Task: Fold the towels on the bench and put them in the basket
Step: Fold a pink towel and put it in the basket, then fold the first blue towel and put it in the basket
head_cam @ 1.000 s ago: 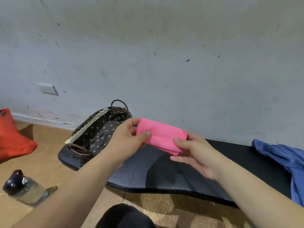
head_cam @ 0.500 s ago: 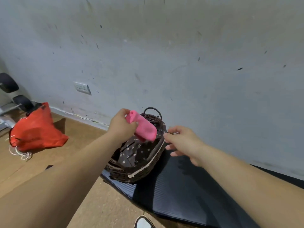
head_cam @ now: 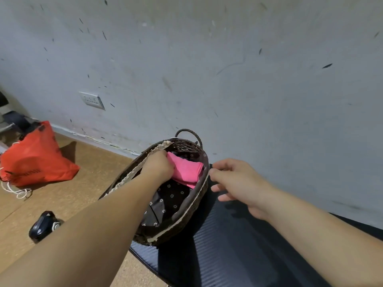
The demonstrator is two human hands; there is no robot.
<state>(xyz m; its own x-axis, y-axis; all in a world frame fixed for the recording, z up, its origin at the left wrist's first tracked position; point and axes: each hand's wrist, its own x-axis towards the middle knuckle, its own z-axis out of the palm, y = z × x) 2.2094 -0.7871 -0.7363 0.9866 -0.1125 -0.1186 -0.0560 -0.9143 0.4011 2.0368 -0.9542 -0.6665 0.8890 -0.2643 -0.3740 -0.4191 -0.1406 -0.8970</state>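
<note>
A folded pink towel (head_cam: 187,170) lies at the far end inside the brown wicker basket (head_cam: 187,214), which has a dark flowered lining and stands on the left end of the black bench (head_cam: 238,251). My left hand (head_cam: 158,165) is down inside the basket with its fingers closed on the towel's left edge. Just right of the basket's rim, my right hand (head_cam: 238,183) hovers above the bench with fingers loosely apart and nothing in it.
A grey wall rises right behind the basket and bench. On the brown floor to the left lie a red bag (head_cam: 35,156) with white cords and a dark-capped bottle (head_cam: 42,225). A wall socket (head_cam: 92,99) sits low on the wall.
My left hand carried the pink towel from above the bench leftward and down into the basket. My right hand let go of the towel and now hovers beside the rim.
</note>
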